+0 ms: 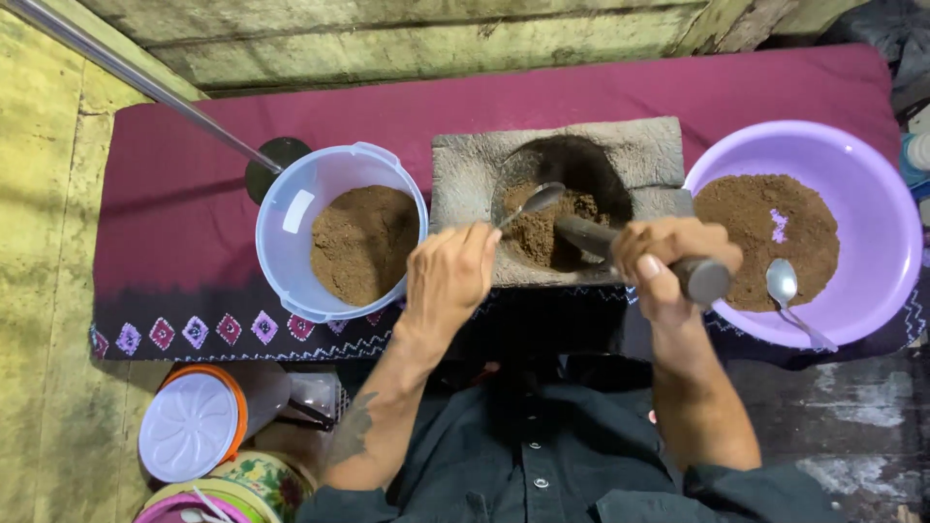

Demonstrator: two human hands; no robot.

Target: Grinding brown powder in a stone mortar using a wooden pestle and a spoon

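Stone mortar [465, 174] sits between a powder-filled blue container [291, 242] and purple basin [872, 194] as your left hand [448, 276] pinches a spoon [531, 201], your right hand [668, 261] wrapped around the pestle [591, 235].

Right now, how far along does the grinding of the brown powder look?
Done: brown powder fills the blue container. In hand: left hand spoons the stone mortar; right hand grips the pestle. Left: powder in the purple basin.

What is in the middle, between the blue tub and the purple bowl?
In the head view, a stone mortar holding brown powder sits between the blue tub and the purple bowl. The left hand dips a spoon in; the right hand grips the pestle.
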